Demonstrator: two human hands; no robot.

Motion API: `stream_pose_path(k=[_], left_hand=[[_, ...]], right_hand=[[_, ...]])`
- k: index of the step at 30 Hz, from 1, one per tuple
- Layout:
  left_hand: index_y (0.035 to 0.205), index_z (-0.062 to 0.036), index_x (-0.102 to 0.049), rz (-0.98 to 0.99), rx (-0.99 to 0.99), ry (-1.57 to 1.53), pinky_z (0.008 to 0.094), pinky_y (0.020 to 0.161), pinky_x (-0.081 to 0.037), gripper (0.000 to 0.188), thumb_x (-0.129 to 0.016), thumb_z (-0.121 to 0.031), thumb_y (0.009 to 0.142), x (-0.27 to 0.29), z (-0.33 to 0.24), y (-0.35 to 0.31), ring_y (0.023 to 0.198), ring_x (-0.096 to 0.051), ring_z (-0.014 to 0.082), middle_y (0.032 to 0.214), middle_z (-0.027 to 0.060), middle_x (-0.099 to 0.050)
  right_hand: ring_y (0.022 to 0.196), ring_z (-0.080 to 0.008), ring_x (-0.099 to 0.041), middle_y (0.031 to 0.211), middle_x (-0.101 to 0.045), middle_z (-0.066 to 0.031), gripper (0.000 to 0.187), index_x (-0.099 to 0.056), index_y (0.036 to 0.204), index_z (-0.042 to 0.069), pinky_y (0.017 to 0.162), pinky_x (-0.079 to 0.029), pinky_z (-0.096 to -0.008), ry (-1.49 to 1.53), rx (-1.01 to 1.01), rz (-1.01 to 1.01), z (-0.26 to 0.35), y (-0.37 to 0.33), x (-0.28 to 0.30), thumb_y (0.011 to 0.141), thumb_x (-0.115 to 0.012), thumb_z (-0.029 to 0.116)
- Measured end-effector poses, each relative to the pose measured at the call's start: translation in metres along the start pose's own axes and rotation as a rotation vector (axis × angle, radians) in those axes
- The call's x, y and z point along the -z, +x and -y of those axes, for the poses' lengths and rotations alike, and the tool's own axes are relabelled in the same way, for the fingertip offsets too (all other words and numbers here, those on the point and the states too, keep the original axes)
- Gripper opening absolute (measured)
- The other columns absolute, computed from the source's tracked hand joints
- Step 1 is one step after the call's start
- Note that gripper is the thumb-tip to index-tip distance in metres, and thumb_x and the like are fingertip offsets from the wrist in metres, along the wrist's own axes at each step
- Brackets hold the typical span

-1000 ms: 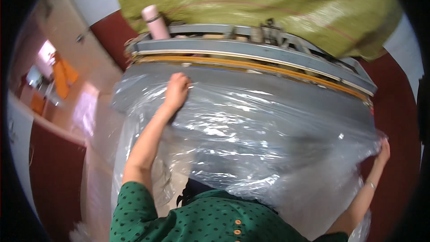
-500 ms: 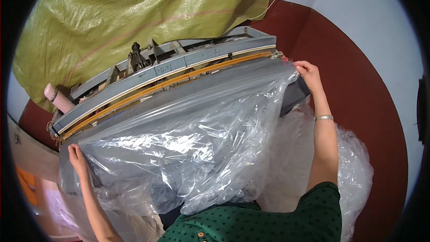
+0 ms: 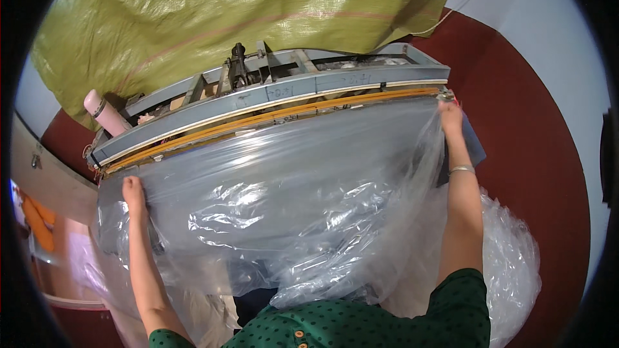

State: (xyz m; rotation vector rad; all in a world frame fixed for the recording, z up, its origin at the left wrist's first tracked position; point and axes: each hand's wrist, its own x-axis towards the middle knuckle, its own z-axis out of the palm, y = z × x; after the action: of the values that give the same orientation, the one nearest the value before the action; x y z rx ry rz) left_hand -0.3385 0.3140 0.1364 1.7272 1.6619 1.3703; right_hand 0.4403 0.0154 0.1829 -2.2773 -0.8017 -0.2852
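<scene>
A clear plastic sheet (image 3: 251, 200) is stretched wide over a dark grey work surface, with its far edge close to the orange strips. My left hand (image 3: 133, 194) is closed on the sheet near the surface's left end. At the other end, my right hand (image 3: 451, 119) grips the sheet's far right corner, beside the right tip of the orange strips (image 3: 277, 119). Behind the strips runs a long grey metal sealing frame (image 3: 277, 92). Loose folds of the sheet hang toward my body.
A pink bottle (image 3: 106, 114) stands at the frame's left end. A yellow-green tarp (image 3: 245, 13) hangs behind. Bunched clear plastic (image 3: 509, 251) lies on my right, against the dark red wall band (image 3: 535, 135). An open door (image 3: 51, 161) is at the left.
Both hands have moved forward toward the metal frame, drawing the sheet flatter and nearer the orange strips. My view has shifted, so the frame sits further right.
</scene>
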Motion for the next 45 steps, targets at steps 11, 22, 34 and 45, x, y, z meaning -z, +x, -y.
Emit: stream_pose_path(k=[11, 22, 34, 45], left_hand=[[0.072, -0.0086, -0.047, -0.109, -0.068, -0.357, 0.0168, 0.049, -0.025, 0.017, -0.048, -0.017, 0.086, -0.019, 0.023, 0.048, 0.055, -0.03, 0.0023, 0.063, -0.0075, -0.038], [0.077, -0.0055, -0.045, -0.27, -0.05, -0.199, 0.0195, 0.048, -0.033, 0.015, -0.053, -0.017, 0.082, -0.023, 0.032, 0.053, 0.054, -0.037, 0.0054, 0.064, -0.0029, -0.043], [0.079, -0.0069, -0.044, -0.02, 0.031, -0.285, 0.0192, 0.049, -0.036, 0.006, -0.047, -0.012, 0.08, -0.006, -0.001, 0.036, 0.056, -0.042, 0.006, 0.064, -0.0023, -0.044], [0.082, -0.0093, -0.044, 0.029, -0.136, -0.497, 0.0167, 0.054, -0.035, 0.008, -0.051, -0.004, 0.08, 0.099, -0.099, -0.044, 0.063, -0.041, 0.0035, 0.07, -0.0043, -0.044]], right_hand=[[0.061, -0.0062, -0.046, 0.066, -0.053, 0.0015, 0.017, -0.056, 0.073, 0.0, 0.058, -0.039, -0.0203, 0.719, -0.012, -0.18, 0.045, 0.008, -0.079, 0.074, -0.065, 0.015], [0.063, -0.0222, -0.054, 0.069, -0.056, -0.0118, 0.013, -0.049, 0.078, 0.002, 0.063, -0.043, -0.0321, 0.397, -0.052, -0.456, 0.041, 0.019, -0.085, 0.076, -0.055, 0.013], [0.078, -0.0234, -0.054, 0.088, -0.056, -0.0147, 0.022, -0.048, 0.098, 0.001, 0.073, -0.043, -0.0331, 0.361, -0.164, -0.548, 0.067, 0.018, -0.069, 0.082, -0.048, 0.016], [0.081, -0.0214, -0.052, 0.086, -0.054, -0.0077, 0.015, -0.053, 0.082, 0.003, 0.069, -0.04, -0.0314, 0.386, 1.174, 0.157, 0.352, -0.194, -0.064, 0.075, -0.059, 0.015]])
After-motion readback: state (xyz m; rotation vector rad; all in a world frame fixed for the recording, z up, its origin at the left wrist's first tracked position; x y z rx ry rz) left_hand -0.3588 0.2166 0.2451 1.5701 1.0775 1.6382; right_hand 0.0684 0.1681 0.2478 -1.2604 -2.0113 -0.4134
